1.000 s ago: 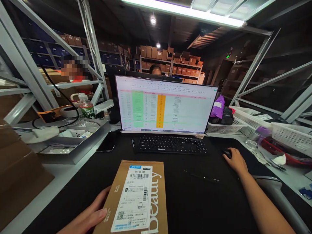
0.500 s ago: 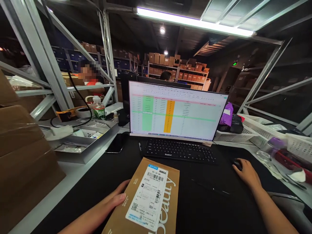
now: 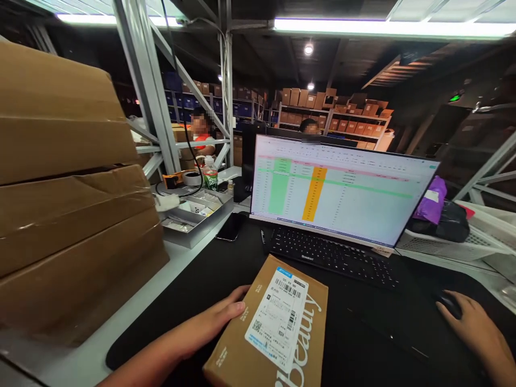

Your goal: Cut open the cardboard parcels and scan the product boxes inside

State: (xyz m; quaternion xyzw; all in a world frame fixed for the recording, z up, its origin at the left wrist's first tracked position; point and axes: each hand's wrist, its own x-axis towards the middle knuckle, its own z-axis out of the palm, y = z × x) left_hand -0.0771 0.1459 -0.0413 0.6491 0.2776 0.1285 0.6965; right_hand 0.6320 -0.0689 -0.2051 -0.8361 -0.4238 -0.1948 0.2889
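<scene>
A brown cardboard parcel (image 3: 258, 344) with a white shipping label (image 3: 278, 317) lies on the black desk mat (image 3: 193, 274) in front of me. My left hand (image 3: 215, 320) rests against the parcel's left edge, thumb on top, fingers closed along its side. At the right, my right hand (image 3: 478, 328) lies curled over a black mouse (image 3: 445, 301). Beyond the parcel are a black keyboard (image 3: 330, 258) and a monitor (image 3: 338, 188) showing a spreadsheet.
Large stacked cardboard boxes (image 3: 68, 183) stand close on the left. A grey metal tray (image 3: 197, 215), a phone (image 3: 229, 227) and a bottle (image 3: 209, 174) sit behind. White baskets (image 3: 447, 244) with bags are at the right. Two other people sit beyond the shelving frame.
My view has swung left, so the stacked boxes fill the left side. The parcel has turned slightly under my left hand. My right hand stays on the mouse.
</scene>
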